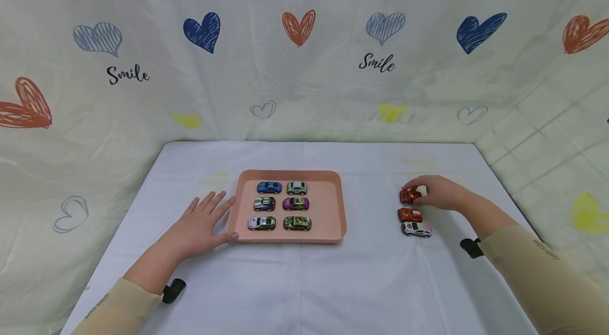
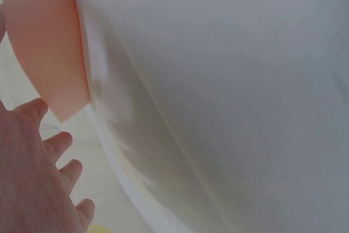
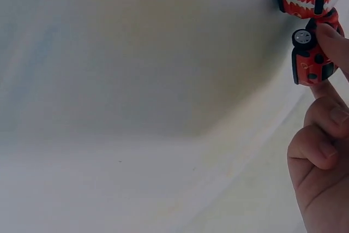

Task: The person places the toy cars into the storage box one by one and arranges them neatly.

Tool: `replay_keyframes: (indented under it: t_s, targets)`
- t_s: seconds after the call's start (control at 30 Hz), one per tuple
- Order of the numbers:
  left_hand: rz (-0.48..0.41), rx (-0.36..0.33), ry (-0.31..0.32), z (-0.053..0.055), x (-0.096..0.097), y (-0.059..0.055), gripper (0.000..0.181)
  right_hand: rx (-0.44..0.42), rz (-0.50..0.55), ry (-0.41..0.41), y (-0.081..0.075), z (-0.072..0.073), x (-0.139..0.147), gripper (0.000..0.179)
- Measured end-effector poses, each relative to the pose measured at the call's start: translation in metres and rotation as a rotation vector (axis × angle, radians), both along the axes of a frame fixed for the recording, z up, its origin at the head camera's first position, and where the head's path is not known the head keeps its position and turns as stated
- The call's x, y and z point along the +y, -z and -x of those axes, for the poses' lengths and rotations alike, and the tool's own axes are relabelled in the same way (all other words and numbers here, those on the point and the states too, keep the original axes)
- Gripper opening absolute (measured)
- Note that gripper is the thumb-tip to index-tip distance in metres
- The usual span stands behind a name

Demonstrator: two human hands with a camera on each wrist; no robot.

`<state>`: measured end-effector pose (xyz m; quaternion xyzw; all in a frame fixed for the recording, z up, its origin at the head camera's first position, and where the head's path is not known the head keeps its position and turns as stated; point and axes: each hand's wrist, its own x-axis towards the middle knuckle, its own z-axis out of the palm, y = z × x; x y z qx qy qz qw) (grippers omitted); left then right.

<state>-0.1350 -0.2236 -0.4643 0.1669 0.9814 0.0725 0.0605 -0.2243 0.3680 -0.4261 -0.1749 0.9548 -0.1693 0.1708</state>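
Observation:
My right hand (image 1: 440, 192) pinches a red toy car with black spots (image 3: 312, 61) between thumb and finger, at the far end of a short column of cars. Nearer in that column are another red toy car (image 1: 410, 214) and a white toy car (image 1: 416, 229). On the left, my left hand (image 1: 192, 232) is spread flat, its thumb and index finger touching the left rim of a pink tray (image 1: 328, 213). Inside the tray stand several toy cars in two columns, among them a blue car (image 1: 269, 187) and a purple car (image 1: 296, 203).
A white cloth (image 1: 304, 287) covers the table. Behind it hangs a pale curtain with printed hearts (image 1: 298, 27). Between the tray and the column of cars lies a stretch of cloth.

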Motion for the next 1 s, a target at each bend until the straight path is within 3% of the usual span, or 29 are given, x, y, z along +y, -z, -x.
replay_keyframes:
  t_s: [0.4, 0.6, 1.0]
  targets:
    - [-0.028, 0.032, 0.018, -0.003, 0.001, -0.004, 0.100, -0.032, 0.059, 0.058, -0.014, 0.004, -0.010, 0.041]
    - [-0.012, 0.013, 0.011, -0.002, 0.000, -0.003, 0.101, -0.047, 0.091, 0.067, -0.020, 0.007, -0.016, 0.043]
    - [-0.011, 0.008, 0.013, -0.001, 0.000, -0.002, 0.100, -0.053, 0.107, 0.071, -0.027, 0.015, -0.054, 0.043]
